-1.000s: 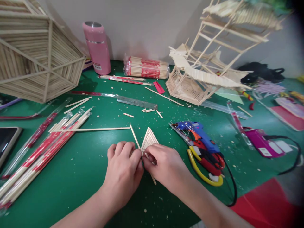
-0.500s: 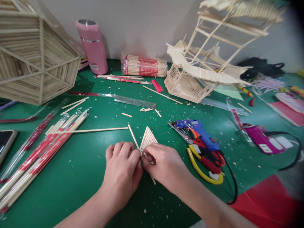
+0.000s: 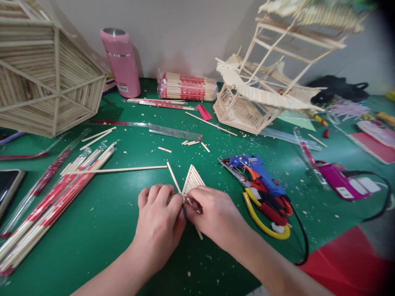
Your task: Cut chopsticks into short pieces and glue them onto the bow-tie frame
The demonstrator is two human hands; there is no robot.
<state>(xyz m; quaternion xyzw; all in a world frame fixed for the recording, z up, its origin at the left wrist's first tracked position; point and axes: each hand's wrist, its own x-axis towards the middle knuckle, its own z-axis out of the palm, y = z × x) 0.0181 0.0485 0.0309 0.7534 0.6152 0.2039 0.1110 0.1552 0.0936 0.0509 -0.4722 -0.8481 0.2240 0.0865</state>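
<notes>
A small triangular panel of wooden sticks (image 3: 193,178) lies at the centre, its lower part hidden by my fingers. My right hand (image 3: 210,205) is closed in a pinch at the panel's lower end, with a short stick end showing between thumb and finger. My left hand (image 3: 160,213) has its fingers curled down right beside it, closed at the lower end of a thin loose stick (image 3: 173,176); its fingertips are hidden. The tip of another stick (image 3: 199,233) pokes out below my right hand. The two hands nearly touch.
Right of my hands lie a blue glue gun (image 3: 262,172) and yellow-handled pliers (image 3: 262,222). Wrapped chopsticks (image 3: 55,201) and a phone (image 3: 9,185) are left. Behind stand a pink bottle (image 3: 121,61), a stick pavilion (image 3: 247,90) and a large stick panel (image 3: 55,82).
</notes>
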